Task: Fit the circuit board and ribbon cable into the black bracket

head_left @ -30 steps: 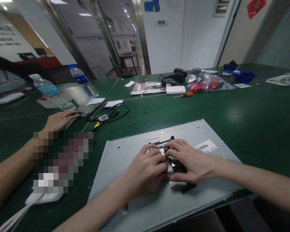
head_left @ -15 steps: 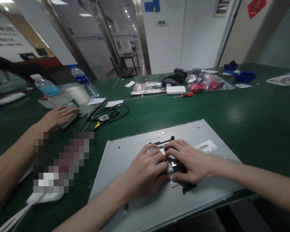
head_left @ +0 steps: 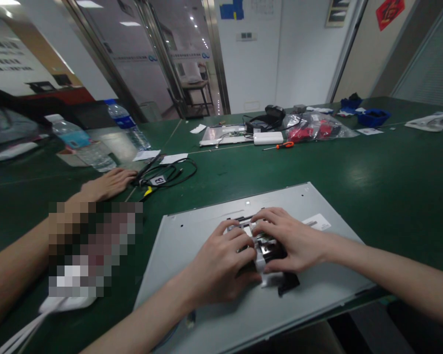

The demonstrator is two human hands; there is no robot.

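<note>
A large grey metal panel (head_left: 214,314) lies flat on the green table (head_left: 372,167) in front of me. A black bracket part with a white ribbon piece (head_left: 271,268) sits at its middle. My left hand (head_left: 221,263) rests on the part's left side with fingers curled over it. My right hand (head_left: 291,241) covers the part from the right, fingers bent and pressing on it. Both hands touch each other over the part, and much of it is hidden beneath them. A white label (head_left: 317,222) is stuck on the panel to the right.
Another person's hand (head_left: 109,183) lies on the table at left, near black cables (head_left: 170,174). Two water bottles (head_left: 125,123) stand behind it. At the back are a circuit board tray (head_left: 225,134), an orange screwdriver (head_left: 282,145), bagged red parts (head_left: 317,127) and a blue bin (head_left: 372,117).
My right hand shifted slightly up and left over the black part. The other person's hand slid right along the table towards the cables.
</note>
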